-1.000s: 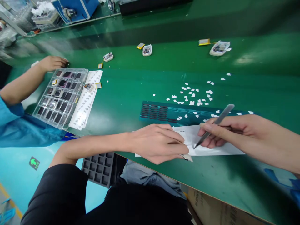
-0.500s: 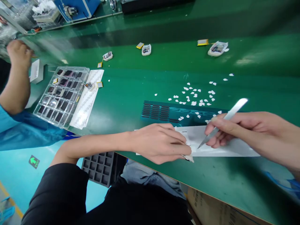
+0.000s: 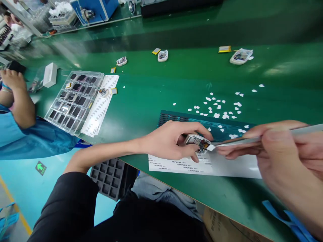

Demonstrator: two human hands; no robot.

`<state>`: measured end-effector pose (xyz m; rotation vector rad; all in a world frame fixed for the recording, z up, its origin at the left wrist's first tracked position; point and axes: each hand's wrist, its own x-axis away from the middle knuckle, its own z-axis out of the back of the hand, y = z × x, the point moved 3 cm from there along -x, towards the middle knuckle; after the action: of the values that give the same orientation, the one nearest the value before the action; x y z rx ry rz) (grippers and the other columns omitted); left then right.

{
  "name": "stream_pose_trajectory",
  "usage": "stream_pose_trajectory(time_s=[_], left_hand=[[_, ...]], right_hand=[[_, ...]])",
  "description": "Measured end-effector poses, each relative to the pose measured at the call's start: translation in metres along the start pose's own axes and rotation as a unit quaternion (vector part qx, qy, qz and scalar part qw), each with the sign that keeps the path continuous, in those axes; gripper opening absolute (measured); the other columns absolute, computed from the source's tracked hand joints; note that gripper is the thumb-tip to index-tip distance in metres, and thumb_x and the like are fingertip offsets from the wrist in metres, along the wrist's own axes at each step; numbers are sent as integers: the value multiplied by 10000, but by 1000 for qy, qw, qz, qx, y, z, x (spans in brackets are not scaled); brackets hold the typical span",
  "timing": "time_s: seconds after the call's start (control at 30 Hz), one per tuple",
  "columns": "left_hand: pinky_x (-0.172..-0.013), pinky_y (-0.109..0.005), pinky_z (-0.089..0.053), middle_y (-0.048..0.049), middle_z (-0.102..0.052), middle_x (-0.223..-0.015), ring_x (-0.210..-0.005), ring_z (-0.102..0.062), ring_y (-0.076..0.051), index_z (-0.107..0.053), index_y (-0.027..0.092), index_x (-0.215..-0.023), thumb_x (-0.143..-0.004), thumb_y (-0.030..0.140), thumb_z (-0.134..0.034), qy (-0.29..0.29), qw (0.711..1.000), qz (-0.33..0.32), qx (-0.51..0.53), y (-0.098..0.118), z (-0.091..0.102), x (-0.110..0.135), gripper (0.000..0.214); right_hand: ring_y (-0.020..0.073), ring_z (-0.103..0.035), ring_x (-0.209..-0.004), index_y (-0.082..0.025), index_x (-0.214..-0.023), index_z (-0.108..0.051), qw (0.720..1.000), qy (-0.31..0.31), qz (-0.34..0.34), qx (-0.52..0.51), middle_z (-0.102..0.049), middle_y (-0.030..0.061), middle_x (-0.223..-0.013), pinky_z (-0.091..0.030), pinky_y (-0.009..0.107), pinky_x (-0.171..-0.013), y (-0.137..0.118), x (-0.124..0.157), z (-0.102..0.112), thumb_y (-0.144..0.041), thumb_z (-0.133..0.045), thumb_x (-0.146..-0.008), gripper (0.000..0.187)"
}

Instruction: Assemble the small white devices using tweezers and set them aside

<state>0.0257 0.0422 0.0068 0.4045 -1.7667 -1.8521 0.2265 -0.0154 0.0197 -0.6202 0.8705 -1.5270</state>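
Note:
My left hand [image 3: 168, 139] grips a small white device housing [image 3: 193, 138], its inner circuit side facing up. Metal tweezers [image 3: 238, 142] are pinched in my right hand [image 3: 285, 151]. Their tips meet a small white piece [image 3: 211, 147] at the housing's right edge; whether it is fixed to the housing I cannot tell. Beneath both hands lies a white printed backing sheet [image 3: 174, 164]. Just behind it is a dark teal sheet [image 3: 202, 123] with rows of black strips, partly covered by my left hand. Many small white round tabbed stickers [image 3: 216, 115] are scattered there.
Opened housings with yellow-edged batteries lie farther back, one housing [image 3: 241, 56] at the right. A clear compartment tray [image 3: 75, 101] stands on the left, close to a co-worker's hand [image 3: 13, 80]. A dark gridded tray [image 3: 108, 178] sits below the bench edge.
My left hand has turned over and shows the housing's circuit side. The tweezers have swung from the sheet to the housing, now lying nearly level, with a white piece at their tips.

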Motion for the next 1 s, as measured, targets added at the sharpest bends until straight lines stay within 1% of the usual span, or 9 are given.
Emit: stream_pose_trajectory(time_s=[0.1, 0.2, 0.27, 0.4, 0.53, 0.63, 0.77, 0.87, 1.0], left_hand=[[-675, -265, -634, -104, -790, -1095, -918, -825, -205, -599, 156, -1224, -928, 127, -563, -29, 999, 7, 31, -1, -4, 1, 299], [-778, -276, -662, -111, -808, -1134, -996, -820, -204, -590, 142, -1303, -923, 110, -575, -31, 999, 1, 21, 0, -7, 2, 382], [-737, -260, -649, -121, -818, -1135, -984, -821, -203, -581, 128, -1343, -937, 109, -555, -32, 999, 0, 1, 1, -8, 3, 408], [-589, -243, -578, -138, -833, -1096, -855, -820, -197, -541, 112, -1425, -959, 123, -535, -32, 999, 2, -23, 1, -10, 4, 465], [-706, -257, -624, -171, -801, -1197, -1027, -820, -227, -527, 93, -1445, -984, 130, -529, -24, 1000, -1, 8, -2, -13, 4, 463], [-750, -267, -638, -152, -806, -1189, -1037, -819, -221, -524, 122, -1457, -989, 133, -533, -21, 1000, -2, 11, -3, -15, 5, 467], [-758, -293, -648, -141, -814, -1183, -983, -822, -216, -515, 146, -1482, -985, 127, -542, -16, 1000, -3, 13, -5, -16, 5, 498], [-716, -283, -637, -136, -815, -1182, -962, -822, -211, -498, 159, -1506, -983, 117, -532, -13, 1000, 1, 16, -5, -17, 5, 526], [-698, -277, -626, -178, -778, -1262, -1047, -815, -240, -512, 120, -1483, -988, 114, -516, -15, 1000, 0, 27, -5, -18, 4, 495]], right_hand=[[214, -737, -742, -331, -739, -720, 999, -14, -25, -34, -746, 57, -878, -639, 434, -694, -4, -1, -2, -609, -536, -1002, 425], [206, -735, -826, -361, -704, -752, 1000, -21, -3, -3, -744, 36, -844, -629, 425, -777, -5, -1, -2, -547, -527, -1014, 426], [204, -728, -846, -359, -678, -749, 1000, -17, 0, -6, -738, 32, -827, -615, 413, -793, -5, -1, -2, -531, -512, -1020, 451], [193, -717, -827, -363, -694, -751, 999, -34, -2, -10, -741, 18, -826, -595, 394, -783, -8, -2, -5, -537, -505, -1027, 449], [197, -714, -824, -364, -705, -751, 1000, -23, 7, 1, -747, 16, -840, -595, 414, -815, -11, -1, -5, -551, -523, -1020, 431], [208, -717, -835, -372, -696, -745, 1000, -10, -3, 1, -745, 16, -854, -602, 439, -819, -10, 0, -6, -549, -533, -1009, 417], [199, -704, -798, -367, -683, -732, 1000, 18, 2, -22, -731, 19, -816, -600, 433, -800, -9, 0, -9, -533, -554, -999, 398], [201, -701, -786, -357, -687, -732, 1000, 23, -4, -19, -734, 24, -821, -597, 444, -812, -10, -1, -9, -530, -550, -1000, 402], [200, -702, -767, -360, -689, -739, 1000, 21, -10, -14, -734, 18, -831, -602, 437, -776, -13, 1, -6, -534, -562, -991, 391]])
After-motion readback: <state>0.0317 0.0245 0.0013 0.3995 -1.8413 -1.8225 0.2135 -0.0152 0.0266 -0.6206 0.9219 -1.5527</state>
